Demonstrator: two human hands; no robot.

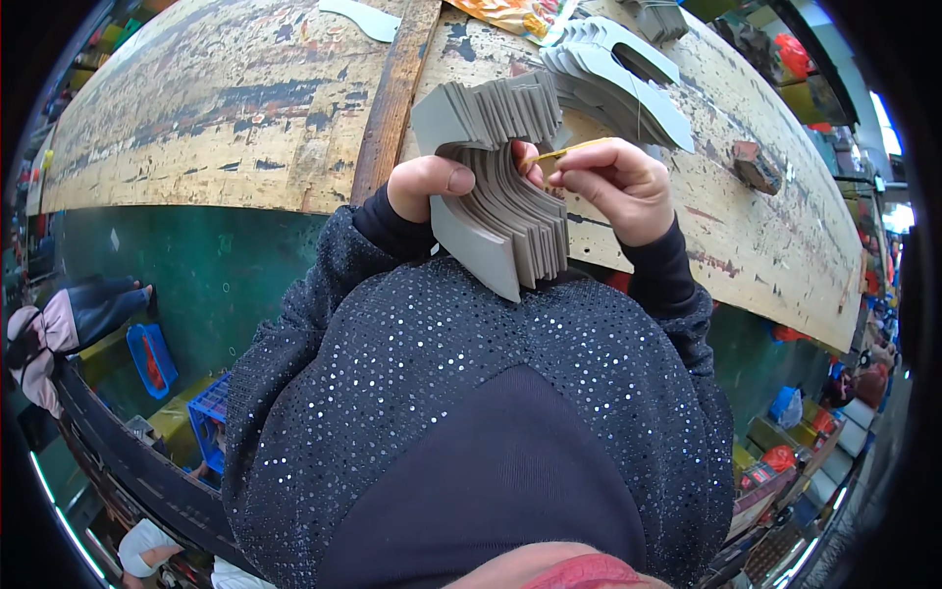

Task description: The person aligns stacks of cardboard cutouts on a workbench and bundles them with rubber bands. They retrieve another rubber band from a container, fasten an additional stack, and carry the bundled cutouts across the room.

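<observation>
In front of my chest is a thick stack of grey curved cardboard pieces (515, 231), held on edge and tilted. My left hand (422, 187) is closed round its inner bend, thumb on the near face and fingertips showing on the far side. To the right of the stack, my right hand (628, 191) pinches a thin yellow strip (554, 154) that looks like a rubber band. The strip reaches left to the fingertips of my left hand. Whether it loops round any of the pieces is hidden.
A worn wooden workbench (245, 108) lies ahead, crossed by a brown wooden strip (392, 98). Another stack of grey cut pieces (608, 98), a colourful plastic bag (525, 15), a single grey piece (363, 17) and a dark block (757, 167) rest on it. A person (74, 319) is at far left.
</observation>
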